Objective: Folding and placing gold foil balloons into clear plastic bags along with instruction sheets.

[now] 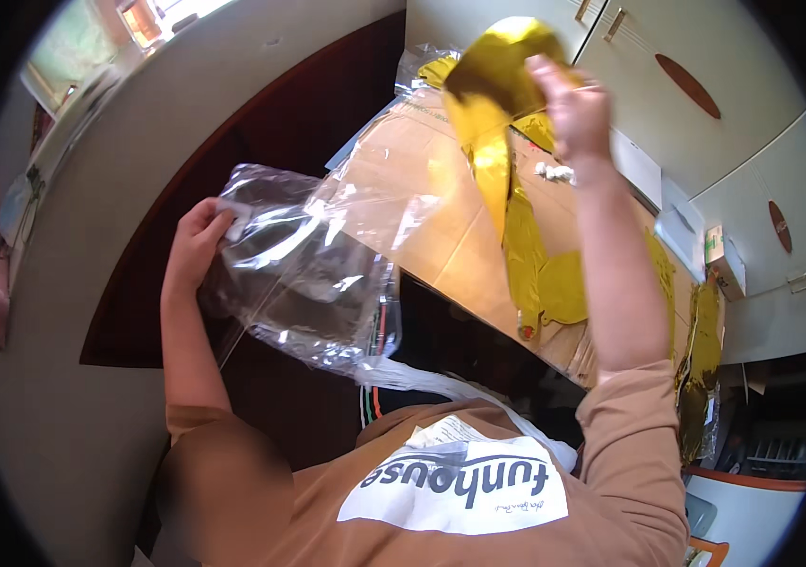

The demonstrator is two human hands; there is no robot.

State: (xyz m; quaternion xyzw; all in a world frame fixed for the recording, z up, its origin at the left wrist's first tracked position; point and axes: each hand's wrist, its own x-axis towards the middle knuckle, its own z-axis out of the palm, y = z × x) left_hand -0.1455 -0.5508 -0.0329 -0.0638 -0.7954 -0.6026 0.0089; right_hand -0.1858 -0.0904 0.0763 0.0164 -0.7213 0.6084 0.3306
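Note:
At the left, my left hand [197,246] is closed on the edge of a clear plastic bag [299,274], which hangs spread out over the near left side of the table. My right hand [576,118] is raised over the far part of the table, gripping a flat, deflated gold foil balloon [493,80]. Its shiny strip droops toward the cardboard [445,246]. More gold foil lies below on the right half of that cardboard, with a small rounded tab near the front edge; where one piece ends and another begins I cannot tell.
Small white pieces [554,174] sit beside my right wrist. Crumpled gold foil [701,350] hangs at the table's right edge, near a small box [724,263]. Pale cabinets [696,123] stand behind. White plastic [431,380] lies across near my body.

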